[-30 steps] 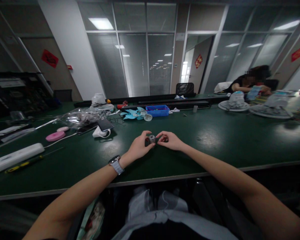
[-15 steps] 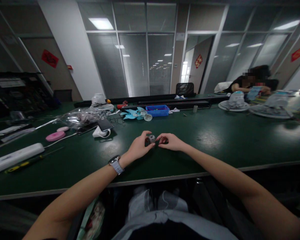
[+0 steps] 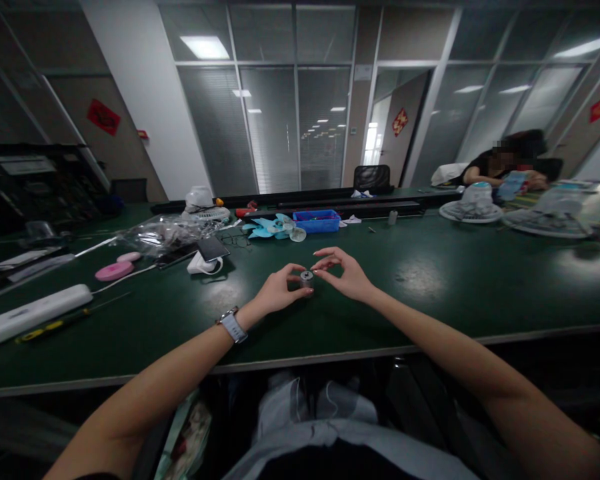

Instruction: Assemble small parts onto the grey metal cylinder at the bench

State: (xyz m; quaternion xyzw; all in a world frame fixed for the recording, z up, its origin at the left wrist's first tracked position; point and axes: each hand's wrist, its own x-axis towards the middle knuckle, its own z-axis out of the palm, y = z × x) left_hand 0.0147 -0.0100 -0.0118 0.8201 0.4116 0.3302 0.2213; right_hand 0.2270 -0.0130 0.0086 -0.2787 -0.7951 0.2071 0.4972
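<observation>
A small grey metal cylinder (image 3: 307,281) stands upright on the green table (image 3: 260,343), with a dark mark on its top. My left hand (image 3: 279,289) grips it from the left, thumb at the front and fingers behind. My right hand (image 3: 347,275) is raised just to the right of the cylinder's top. Its thumb and index fingertip come near each other by the rim, and whether something tiny is between them is too small to tell.
Beyond my hands lie a blue tray (image 3: 316,221), light-blue fan blades (image 3: 270,227) and a white plug (image 3: 205,265). At the left are a power strip (image 3: 37,315), pink discs (image 3: 114,271) and a yellow-handled screwdriver (image 3: 55,326). A person (image 3: 500,163) sits at the far right.
My right hand has risen from beside the cylinder to the level of its top, with its fingers more extended. My left hand stays around the cylinder. The view has shifted slightly.
</observation>
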